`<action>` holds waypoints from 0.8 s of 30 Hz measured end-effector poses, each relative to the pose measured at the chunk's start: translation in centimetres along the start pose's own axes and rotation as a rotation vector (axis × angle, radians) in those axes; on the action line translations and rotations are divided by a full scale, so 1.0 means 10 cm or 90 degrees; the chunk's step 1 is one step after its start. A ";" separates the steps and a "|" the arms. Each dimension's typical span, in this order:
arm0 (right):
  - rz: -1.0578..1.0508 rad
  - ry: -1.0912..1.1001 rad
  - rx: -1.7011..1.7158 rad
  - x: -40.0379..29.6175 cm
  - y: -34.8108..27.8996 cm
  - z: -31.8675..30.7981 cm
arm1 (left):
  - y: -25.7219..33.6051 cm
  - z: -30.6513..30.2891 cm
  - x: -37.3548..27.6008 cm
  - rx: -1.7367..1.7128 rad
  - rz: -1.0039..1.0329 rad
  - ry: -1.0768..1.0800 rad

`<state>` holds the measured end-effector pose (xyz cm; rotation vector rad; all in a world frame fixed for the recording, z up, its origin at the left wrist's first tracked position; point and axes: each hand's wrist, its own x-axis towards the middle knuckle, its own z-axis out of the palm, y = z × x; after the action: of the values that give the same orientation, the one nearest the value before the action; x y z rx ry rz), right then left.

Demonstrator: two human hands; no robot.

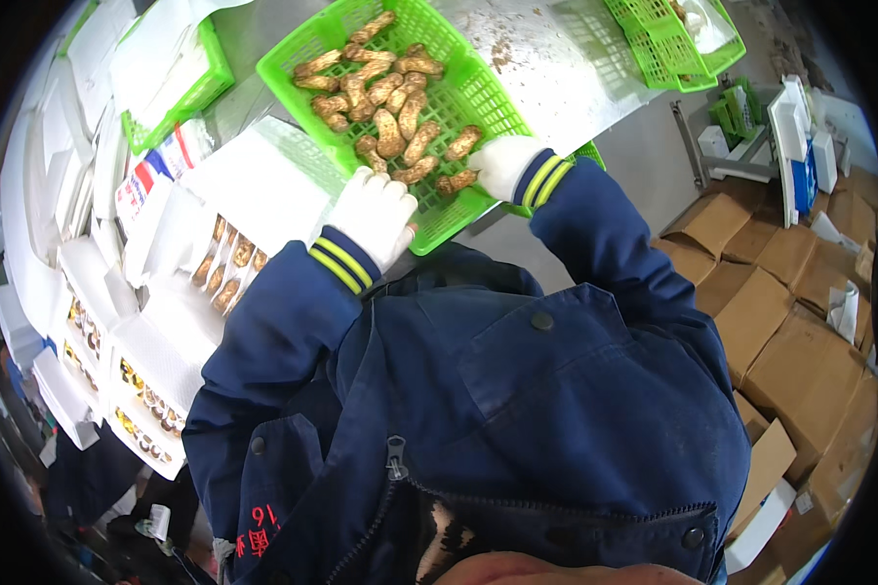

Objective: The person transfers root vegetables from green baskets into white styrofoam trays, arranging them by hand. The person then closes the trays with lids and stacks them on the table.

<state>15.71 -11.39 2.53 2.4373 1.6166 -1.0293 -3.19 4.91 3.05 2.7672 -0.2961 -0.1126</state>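
Note:
Ahead of me a green plastic basket (457, 110) stands tilted in view on the metal table. Brown, stalked mushrooms (389, 133), apparently matsutake, lie loosely in it. My left hand (375, 213), in a white glove, curls over the near left rim; its fingertips are partly hidden. At the right side of the basket is my right hand (508, 167), also in a white glove. Its fingertips pinch the end of one mushroom (456, 182) low over the basket floor. Another mushroom (463, 142) lies just beyond it.
White foam boxes (146, 395) with rows of mushrooms stand at the left, beside a partly covered mushroom tray (227, 263). A paper-lined green basket (216, 62) sits at upper left, another green basket (636, 44) at upper right. Cardboard boxes (797, 373) fill the right side.

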 end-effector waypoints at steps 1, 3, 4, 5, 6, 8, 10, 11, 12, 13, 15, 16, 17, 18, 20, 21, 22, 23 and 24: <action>0.004 -0.022 0.007 0.03 0.00 0.03 | -0.02 0.02 0.06 0.015 -0.026 -0.023; -0.073 0.201 0.085 0.00 0.03 0.10 | -0.08 0.01 0.23 0.023 -0.123 -0.109; -0.077 0.270 0.088 -0.02 0.04 0.08 | -0.12 0.03 0.19 0.050 -0.109 0.037; -0.079 0.295 0.090 -0.08 0.08 0.03 | -0.18 0.00 0.23 0.053 -0.143 0.012; -0.087 0.290 0.090 -0.10 0.12 0.02 | -0.20 0.00 0.28 0.037 -0.144 0.012; -0.076 0.272 0.086 -0.15 0.17 0.00 | -0.20 0.10 0.42 0.000 -0.132 0.004; -0.070 0.274 0.084 -0.14 0.21 0.03 | -0.09 0.27 0.68 0.086 -0.166 -0.119; -0.057 0.250 0.091 -0.13 0.21 0.03 | -0.06 0.38 0.77 0.127 -0.180 -0.158; -0.067 0.213 0.038 -0.13 0.16 -0.01 | -0.04 0.45 0.87 0.142 -0.212 -0.182; -0.085 0.216 0.052 -0.11 0.14 0.00 | -0.02 0.51 0.96 0.154 -0.240 -0.206; -0.074 0.231 0.024 -0.09 0.11 0.02 | -0.06 0.56 1.03 0.137 -0.224 -0.217; -0.049 0.196 0.037 -0.09 0.12 0.02 | -0.08 0.61 1.04 0.138 -0.221 -0.219; -0.025 0.160 0.050 -0.08 0.13 0.04 | -0.11 0.67 1.05 0.139 -0.219 -0.220; -0.043 0.198 0.026 -0.08 0.16 0.10 | -0.11 0.63 1.03 0.140 -0.203 -0.200; -0.055 0.159 0.034 -0.09 0.20 0.12 | -0.08 0.54 0.91 0.141 -0.176 -0.160; -0.068 0.165 0.037 -0.09 0.21 0.12 | -0.11 0.54 0.80 0.039 -0.151 -0.014; -0.052 0.115 0.044 -0.07 0.20 0.11 | -0.14 0.44 0.73 -0.067 -0.141 0.040; -0.057 0.097 0.055 -0.06 0.16 0.06 | -0.18 0.31 0.66 -0.174 -0.131 0.094; -0.104 0.108 0.075 -0.04 0.13 0.06 | -0.21 0.15 0.56 -0.391 -0.175 0.093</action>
<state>16.38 -12.49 1.84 2.5660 1.8877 -0.9880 2.52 5.05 0.71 2.1719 0.1419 -0.0552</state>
